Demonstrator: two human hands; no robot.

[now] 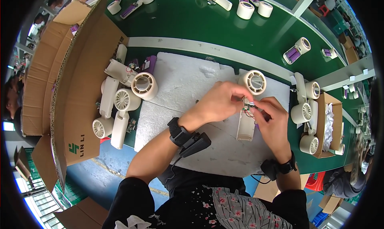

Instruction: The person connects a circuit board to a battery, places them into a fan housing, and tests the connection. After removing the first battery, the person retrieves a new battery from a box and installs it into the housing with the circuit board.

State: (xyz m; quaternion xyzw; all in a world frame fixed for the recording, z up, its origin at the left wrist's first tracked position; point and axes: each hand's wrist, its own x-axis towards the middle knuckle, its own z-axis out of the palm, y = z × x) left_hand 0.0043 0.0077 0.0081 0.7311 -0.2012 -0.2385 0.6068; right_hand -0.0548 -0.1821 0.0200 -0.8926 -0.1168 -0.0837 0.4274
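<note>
A white handheld fan lies on a white foam sheet (180, 79), its round head (255, 81) at the far end and its open handle (245, 129) pointing toward me. A small green circuit board (248, 105) with red wires sits at the top of the handle. My left hand (219, 101) reaches in from the left, thumb and fingers closed at the board's upper edge. From the right, my right hand (274, 120) pinches at the board's other side. The fingertips partly cover the board. Something purple shows a little beside the right hand.
Several white fan bodies (127, 99) are heaped at left beside a tall cardboard box (82, 93). More fans (301, 113) stand at right near a small carton (335, 129). Beyond a pale rail (180, 43), fan parts with purple batteries (293, 55) lie on a green surface (172, 23).
</note>
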